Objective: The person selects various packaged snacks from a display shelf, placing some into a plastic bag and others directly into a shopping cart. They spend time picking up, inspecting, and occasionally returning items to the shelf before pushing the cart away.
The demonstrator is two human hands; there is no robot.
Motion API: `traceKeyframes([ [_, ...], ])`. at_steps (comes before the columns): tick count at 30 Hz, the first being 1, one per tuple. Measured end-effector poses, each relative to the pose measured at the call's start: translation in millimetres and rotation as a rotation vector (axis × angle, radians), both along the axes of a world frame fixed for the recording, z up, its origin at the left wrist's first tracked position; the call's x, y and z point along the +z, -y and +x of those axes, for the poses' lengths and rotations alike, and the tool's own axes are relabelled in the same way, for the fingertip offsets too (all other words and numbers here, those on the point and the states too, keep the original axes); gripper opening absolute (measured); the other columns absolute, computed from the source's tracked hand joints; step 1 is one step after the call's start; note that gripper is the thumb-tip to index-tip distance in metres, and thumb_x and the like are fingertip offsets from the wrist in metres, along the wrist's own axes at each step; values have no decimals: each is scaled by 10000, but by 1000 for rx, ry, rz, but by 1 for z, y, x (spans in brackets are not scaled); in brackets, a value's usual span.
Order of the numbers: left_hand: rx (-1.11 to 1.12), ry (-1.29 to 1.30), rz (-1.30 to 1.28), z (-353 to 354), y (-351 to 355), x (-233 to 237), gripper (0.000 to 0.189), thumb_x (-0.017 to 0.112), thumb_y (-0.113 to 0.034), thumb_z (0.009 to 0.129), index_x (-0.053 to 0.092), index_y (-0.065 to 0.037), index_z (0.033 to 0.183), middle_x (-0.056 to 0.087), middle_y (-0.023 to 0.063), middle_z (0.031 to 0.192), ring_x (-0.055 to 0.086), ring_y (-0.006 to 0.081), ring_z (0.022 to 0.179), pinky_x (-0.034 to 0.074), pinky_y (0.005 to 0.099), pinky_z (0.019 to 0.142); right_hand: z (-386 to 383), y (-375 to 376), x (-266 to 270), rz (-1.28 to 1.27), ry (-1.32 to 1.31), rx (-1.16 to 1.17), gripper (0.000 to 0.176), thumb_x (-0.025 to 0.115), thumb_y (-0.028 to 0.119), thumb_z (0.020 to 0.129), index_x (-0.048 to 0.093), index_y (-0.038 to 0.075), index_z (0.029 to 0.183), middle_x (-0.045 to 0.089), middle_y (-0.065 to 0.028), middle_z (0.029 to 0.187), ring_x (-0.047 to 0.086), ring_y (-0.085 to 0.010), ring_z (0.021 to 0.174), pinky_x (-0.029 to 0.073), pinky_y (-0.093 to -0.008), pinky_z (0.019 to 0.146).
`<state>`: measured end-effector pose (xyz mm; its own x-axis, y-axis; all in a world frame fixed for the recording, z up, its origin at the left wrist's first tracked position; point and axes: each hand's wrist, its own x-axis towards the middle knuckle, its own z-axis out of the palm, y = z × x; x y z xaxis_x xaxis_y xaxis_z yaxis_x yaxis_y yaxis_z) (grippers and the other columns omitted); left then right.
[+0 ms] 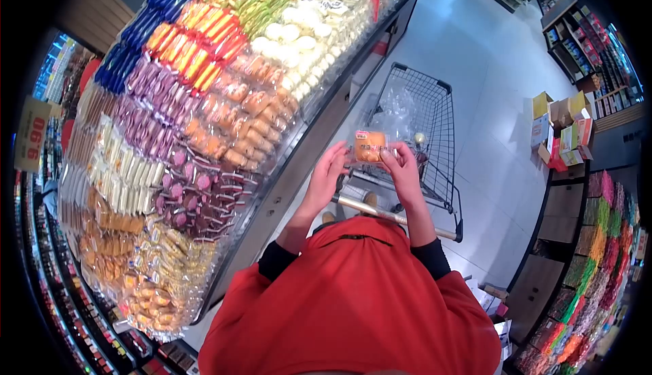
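A small bread roll in a clear wrapper (371, 148), with a red label and dark print, is held up in front of me. My right hand (403, 171) pinches its right side, thumb toward me. My left hand (329, 170) has its fingers at the left edge of the same wrapper. Just beyond and below my hands stands a black wire shopping cart (440, 130), its handle (363, 206) between my forearms. Inside the cart lies a crumpled clear plastic bag (396, 106).
To the left, a sloping display (204, 144) bears rows of wrapped snacks and breads. Opened cardboard boxes (562, 127) are stacked at the right, above a shelf of colourful packets (598, 253). A price sign (32, 136) hangs at far left. Tiled floor (489, 96) runs ahead.
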<state>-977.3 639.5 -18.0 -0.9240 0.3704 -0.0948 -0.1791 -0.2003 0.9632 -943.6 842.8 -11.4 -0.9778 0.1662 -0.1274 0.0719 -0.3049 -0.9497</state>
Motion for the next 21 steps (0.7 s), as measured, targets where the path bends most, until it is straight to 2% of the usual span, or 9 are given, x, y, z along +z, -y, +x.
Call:
traceKeyframes([
  [3,4,31,65,5,8,8,454,504,-179,1058,409,47,1441,595,112,1312,606,161,1134,493,292,933,3,19,4,0,-30,68,216,659,122,961,560,41,1135,658,-44,1010,631,-92,912,523,-251,795],
  [5,58,-5,139,10,8,8,462,562,-99,1021,417,60,1429,595,117,1305,599,152,1151,491,286,966,3,26,-3,-9,-31,100,211,660,115,959,561,39,1129,651,-33,1007,622,-84,898,509,-239,799],
  [6,60,78,157,12,12,11,465,602,-41,986,440,64,1409,597,127,1296,598,151,1161,485,280,993,5,29,-5,-16,-14,100,211,661,114,958,562,40,1129,645,-30,1007,619,-82,901,506,-238,803],
  [11,136,5,141,23,28,-1,422,613,-69,987,484,61,1367,609,122,1278,607,155,1152,488,277,985,7,35,-10,-27,4,234,210,629,153,986,564,48,1155,639,-40,1062,611,-87,980,507,-263,867],
  [12,155,25,144,25,30,2,423,616,-76,987,485,61,1365,611,121,1275,610,151,1143,489,276,982,7,36,-11,-21,26,245,233,594,206,1014,564,55,1188,643,-35,1093,624,-107,1001,507,-274,896],
  [15,196,44,184,25,36,-1,429,622,-94,988,485,65,1362,616,122,1264,621,143,1114,498,271,965,7,39,-18,-57,42,279,279,557,256,1036,560,60,1235,661,-39,1123,644,-127,1005,508,-279,895],
  [18,350,89,114,26,43,1,451,624,-87,985,461,72,1375,615,128,1262,630,146,1092,509,265,935,7,43,-20,-96,60,338,321,531,283,1047,552,60,1277,678,-44,1153,657,-136,1007,504,-276,885],
  [21,379,39,110,25,48,3,461,628,-71,979,452,70,1381,612,133,1268,630,149,1095,510,270,939,7,47,-17,-39,28,344,336,533,284,1046,548,56,1292,687,-59,1167,663,-141,1004,497,-266,875],
])
